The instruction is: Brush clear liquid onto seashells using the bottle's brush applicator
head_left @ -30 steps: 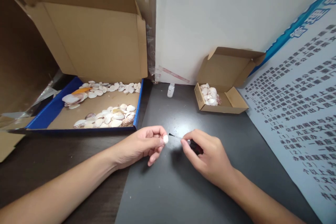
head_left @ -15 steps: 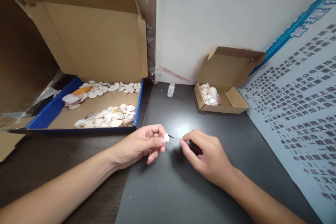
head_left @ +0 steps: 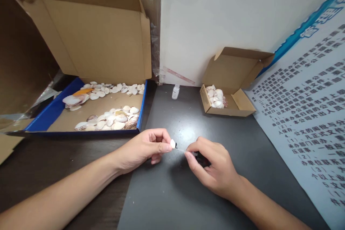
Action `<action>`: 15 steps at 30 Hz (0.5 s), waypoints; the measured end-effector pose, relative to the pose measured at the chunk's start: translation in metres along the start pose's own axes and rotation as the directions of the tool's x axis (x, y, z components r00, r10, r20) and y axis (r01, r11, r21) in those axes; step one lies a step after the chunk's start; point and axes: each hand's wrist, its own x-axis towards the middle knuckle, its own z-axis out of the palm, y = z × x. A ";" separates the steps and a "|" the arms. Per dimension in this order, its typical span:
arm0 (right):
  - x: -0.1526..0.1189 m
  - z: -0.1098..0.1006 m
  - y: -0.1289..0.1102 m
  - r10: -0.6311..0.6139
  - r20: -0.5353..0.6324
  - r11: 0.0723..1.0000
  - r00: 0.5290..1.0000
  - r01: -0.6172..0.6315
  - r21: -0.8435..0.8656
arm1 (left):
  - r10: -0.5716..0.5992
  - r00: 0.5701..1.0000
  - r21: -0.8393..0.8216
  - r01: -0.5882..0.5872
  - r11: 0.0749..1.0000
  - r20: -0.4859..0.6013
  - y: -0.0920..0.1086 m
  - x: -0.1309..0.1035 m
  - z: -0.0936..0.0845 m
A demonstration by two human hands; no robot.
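My left hand [head_left: 152, 146] pinches a small white seashell [head_left: 173, 143] between thumb and fingertips, above the grey mat. A thin brush [head_left: 180, 150] with a clear stem and dark bristles is held in my right hand [head_left: 208, 161]. Its bristle end meets the shell's right edge. Curled fingers mostly hide the dark handle of the brush. Beyond both hands, a small clear bottle [head_left: 175, 92] with a pale label stands upright near the wall, with no cap seen on it.
At the left lies an open blue-edged cardboard box [head_left: 88, 109] with many shells in two groups. A smaller open box [head_left: 229, 111] at the back right holds white shells. A printed sheet [head_left: 304, 115] borders the right side, and a white wall [head_left: 215, 14] rises behind.
The shell has turned in my left fingers and shifted slightly right. My right hand has lowered a little, and the brush bristles now press against the shell's edge.
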 end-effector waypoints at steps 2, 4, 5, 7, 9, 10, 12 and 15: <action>0.000 0.000 0.000 -0.006 0.004 1.000 1.000 0.006 0.000 | 0.006 1.000 0.001 -0.006 1.000 -0.003 0.000 0.000 0.000; 0.000 0.000 0.001 0.004 0.008 1.000 1.000 -0.003 -0.006 | 0.009 1.000 -0.006 -0.009 1.000 -0.003 -0.001 0.000 -0.001; 0.000 0.000 0.002 0.016 0.011 1.000 1.000 -0.016 -0.012 | 0.007 1.000 -0.007 -0.007 1.000 -0.002 0.000 0.000 -0.001; 0.000 0.001 0.003 0.044 0.018 0.999 0.999 -0.044 -0.030 | -0.002 1.000 0.001 0.003 1.000 -0.001 0.000 0.000 -0.001; 0.001 0.001 0.004 0.061 0.020 0.997 0.998 -0.061 -0.040 | -0.009 1.000 0.011 0.009 1.000 -0.001 0.000 -0.001 -0.001; 0.001 0.001 0.004 0.061 0.017 0.997 0.998 -0.060 -0.041 | -0.009 1.000 0.013 0.009 1.000 0.001 0.000 -0.001 -0.001; 0.001 0.000 0.003 0.047 0.006 0.998 0.999 -0.047 -0.037 | -0.002 1.000 0.008 0.002 1.000 0.009 0.000 -0.001 -0.001; 0.000 -0.002 0.001 0.018 0.015 1.000 1.000 -0.017 -0.013 | 0.017 1.000 0.006 -0.017 1.000 0.009 -0.001 0.000 -0.001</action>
